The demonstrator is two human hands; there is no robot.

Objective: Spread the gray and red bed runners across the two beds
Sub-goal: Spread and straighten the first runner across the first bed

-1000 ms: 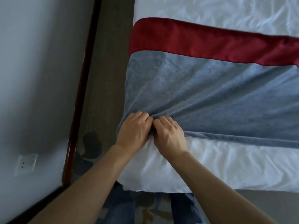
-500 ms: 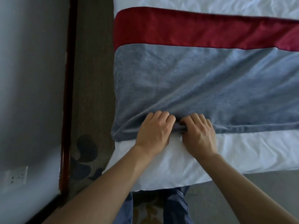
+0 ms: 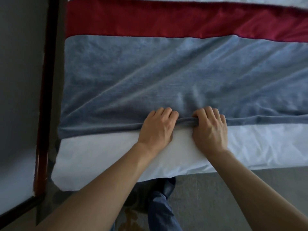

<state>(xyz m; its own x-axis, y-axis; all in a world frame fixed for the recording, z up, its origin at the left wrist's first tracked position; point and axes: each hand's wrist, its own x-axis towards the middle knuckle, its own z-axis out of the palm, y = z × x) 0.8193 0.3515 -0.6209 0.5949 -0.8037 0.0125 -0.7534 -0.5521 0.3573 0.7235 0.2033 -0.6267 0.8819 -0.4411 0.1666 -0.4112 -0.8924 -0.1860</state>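
While we lean over the near edge of a bed (image 3: 266, 147) made up in white linen, both of our hands grasp the near hem of a bed runner (image 3: 150, 77) that lies across it from left to right. Our left hand (image 3: 156, 129) and right hand (image 3: 210, 130) sit side by side, a small gap between them, knuckles up, fingers curled over the hem and bunching it into a thick roll. Each hand is clenched on the cloth, not resting flat on it.

We judge the grip is placed here to tug the hem towards us and draw the fabric taut. Creases fan out from our hands across the gray cloth towards the far left and far right, which suggests the pull is concentrated at this one spot. Holding with two hands close together gives a firm hold but leaves the rest of the hem slack.

Our runner has two bands running its length. Nearest us is a wide gray band (image 3: 116, 67) with a soft, napped, towel-like surface. Beyond it is a narrower red band (image 3: 150, 19) with a smoother sheen. Its left end reaches the left side of the bed and appears to hang slightly over. Its right end runs out of view. White bedding shows on the near side of the hem and in a thin strip beyond the red band.

To the left stand a dark wooden frame (image 3: 45, 97) and a gray wall (image 3: 18, 64). Below the bed we see carpet (image 3: 216, 189) and our trouser leg (image 3: 160, 209).
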